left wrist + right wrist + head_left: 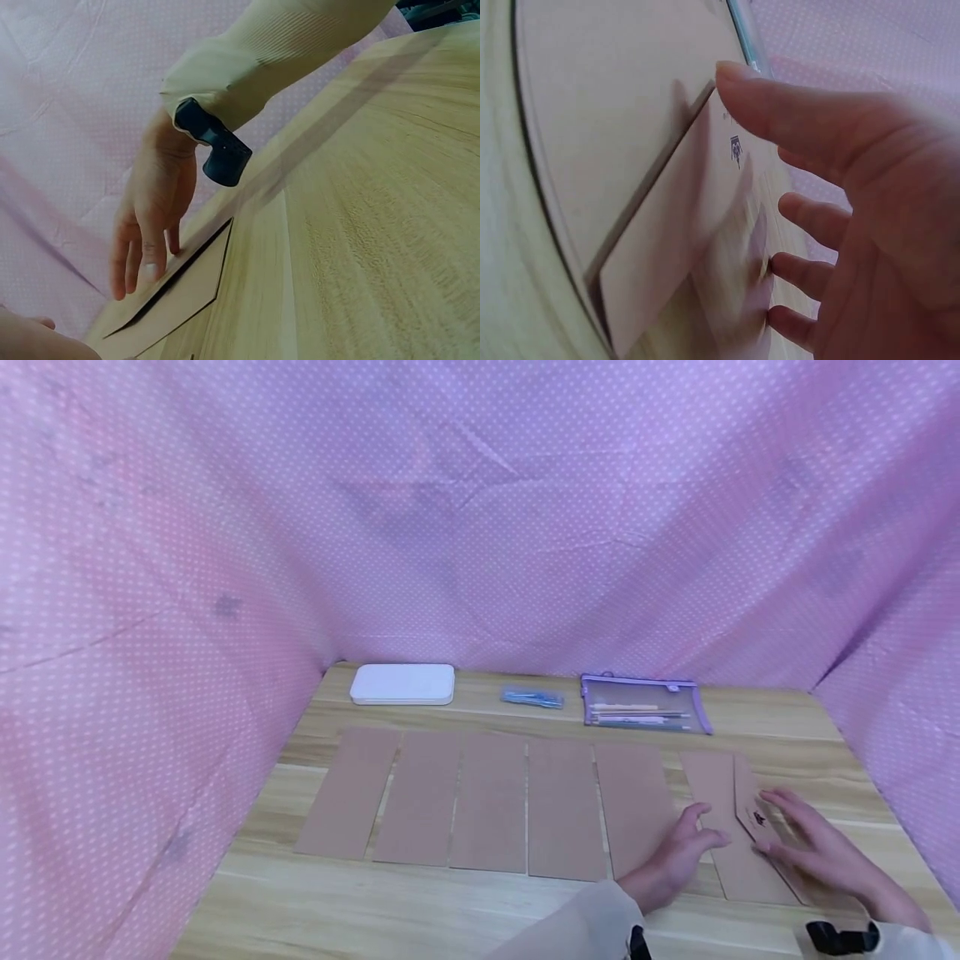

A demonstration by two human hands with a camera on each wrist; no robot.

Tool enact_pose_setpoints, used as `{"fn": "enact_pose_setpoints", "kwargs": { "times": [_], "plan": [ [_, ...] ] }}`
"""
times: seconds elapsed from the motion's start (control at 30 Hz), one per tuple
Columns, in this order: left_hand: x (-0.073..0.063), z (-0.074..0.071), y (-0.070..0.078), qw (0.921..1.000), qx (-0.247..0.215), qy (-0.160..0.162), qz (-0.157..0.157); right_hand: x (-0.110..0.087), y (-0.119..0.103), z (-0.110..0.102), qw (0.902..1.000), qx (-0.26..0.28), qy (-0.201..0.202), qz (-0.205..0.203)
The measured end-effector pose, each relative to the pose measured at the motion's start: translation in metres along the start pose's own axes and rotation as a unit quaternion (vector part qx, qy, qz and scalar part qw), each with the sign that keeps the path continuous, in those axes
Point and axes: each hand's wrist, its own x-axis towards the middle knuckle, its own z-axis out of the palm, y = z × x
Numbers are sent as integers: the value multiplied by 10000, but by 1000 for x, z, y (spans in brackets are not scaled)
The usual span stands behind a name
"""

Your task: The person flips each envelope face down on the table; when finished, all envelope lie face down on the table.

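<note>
A brown paper envelope [723, 835] lies at the right end of a row, its flap [756, 810] folded over and bearing a small black printed mark. In the right wrist view that flap [667, 217] stands slightly raised, a dark gap under its edge. My right hand [828, 852] is over the flap side, thumb near the flap's edge and the other fingers spread beyond it. Nothing is gripped in it. My left hand [675, 856] hovers by the envelope's left side, thumb and forefinger apart, holding nothing. In the left wrist view only part of the left hand [37, 337] shows.
Several flat brown paper pieces [487, 802] lie side by side to the left. Along the back are a white case [402, 683], a small blue packet [532, 697] and a purple-edged mesh pouch [701, 710] with pens. Pink dotted cloth [480, 543] surrounds the wooden table [337, 906].
</note>
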Motion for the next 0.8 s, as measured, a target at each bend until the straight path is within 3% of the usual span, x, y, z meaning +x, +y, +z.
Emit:
{"fn": "enact_pose_setpoints", "kwargs": {
  "times": [0.17,0.57,0.8],
  "plan": [
    [3,1,-3,9999,17,-80,-89,0,5,3,9993,-183,57,-307],
    [10,10,-1,9998,-16,-65,-188,-1,6,3,9950,-985,-126,84],
    [9,17,-2,9995,-76,270,-129,-2,6,5,9940,-1089,18,46]
  ]
}}
